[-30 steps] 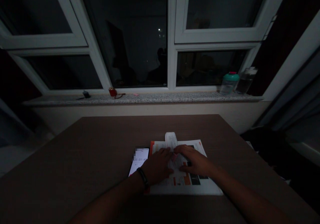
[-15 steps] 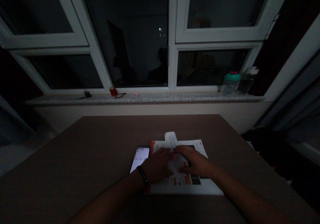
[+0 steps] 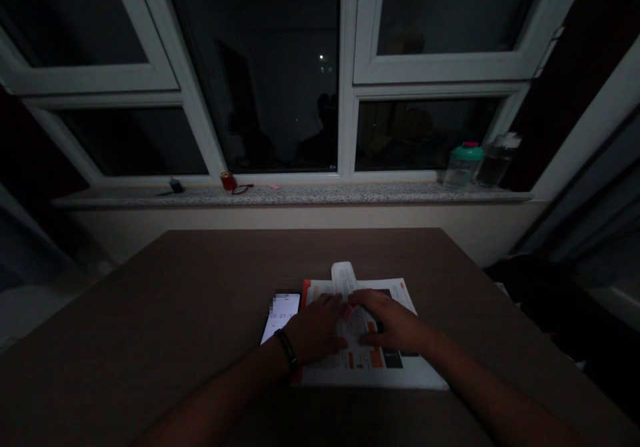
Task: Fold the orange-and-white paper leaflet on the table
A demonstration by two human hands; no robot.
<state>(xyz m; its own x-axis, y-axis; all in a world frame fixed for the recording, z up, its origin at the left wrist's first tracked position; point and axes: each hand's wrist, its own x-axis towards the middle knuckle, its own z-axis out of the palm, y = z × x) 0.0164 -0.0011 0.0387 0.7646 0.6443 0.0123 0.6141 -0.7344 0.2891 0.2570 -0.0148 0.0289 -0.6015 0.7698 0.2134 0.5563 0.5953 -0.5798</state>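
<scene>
While left hand (image 3: 316, 328), right hand (image 3: 395, 320) curl over it, grip unclear, printed white strip (image 3: 343, 276) shows rounded end.

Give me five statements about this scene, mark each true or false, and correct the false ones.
1. The left hand and right hand are both over the orange-edged page. True.
2. The dark wristband is on the right arm. False: it is on the left arm.
3. The lit phone lies left of the page. True.
4. The turquoise-lidded bottle stands on the table. False: it stands on the windowsill.
5. A white printed strip reaches beyond the page's far edge. True.
</scene>
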